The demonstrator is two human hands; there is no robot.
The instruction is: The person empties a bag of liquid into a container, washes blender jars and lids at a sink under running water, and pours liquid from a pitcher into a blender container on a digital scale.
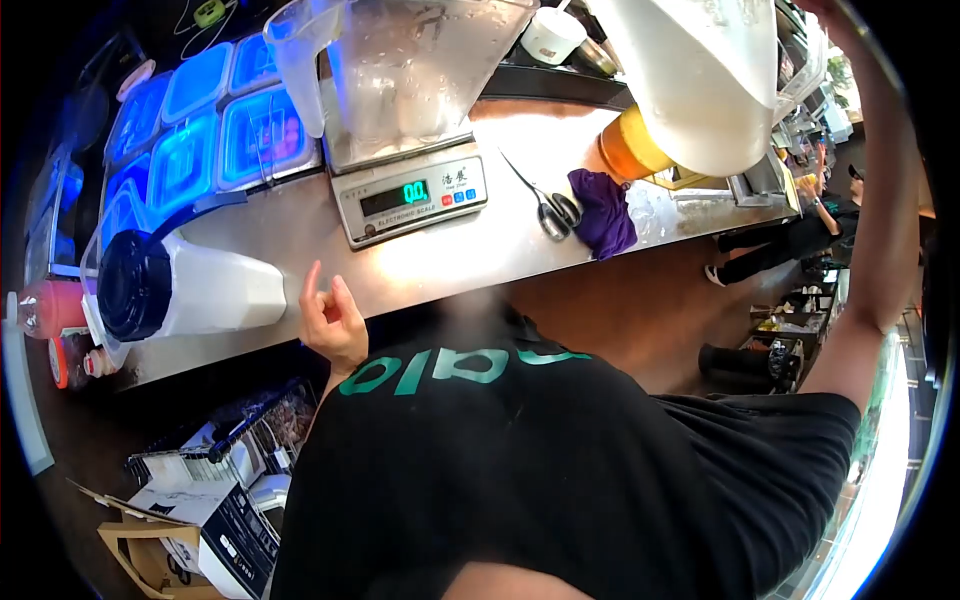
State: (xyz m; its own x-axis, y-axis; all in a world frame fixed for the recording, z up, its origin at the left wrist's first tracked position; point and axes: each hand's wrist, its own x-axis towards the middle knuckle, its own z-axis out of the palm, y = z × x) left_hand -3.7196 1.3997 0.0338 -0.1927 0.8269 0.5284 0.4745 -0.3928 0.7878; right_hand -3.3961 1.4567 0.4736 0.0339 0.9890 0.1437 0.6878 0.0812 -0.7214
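My left hand (333,318) is raised at the counter's front edge, its index finger and thumb apart and nothing between them. Left of it stands a white jug (225,290) with a dark blue lid. Just beyond the hand is an electronic scale (410,197) reading about zero, and a large clear pitcher (400,90) rests on it. My right arm (885,220) stretches up along the right side; its hand is cut off at the top edge, so the fingers are hidden. Near that arm, a big translucent container (700,90) hangs over the counter's right part.
Scissors (552,212) and a purple cloth (602,213) lie right of the scale, near an amber container (635,143). Several lidded tubs (183,155) fill the back left. Boxes (215,535) sit below the counter (450,255). Another person (800,235) stands far right.
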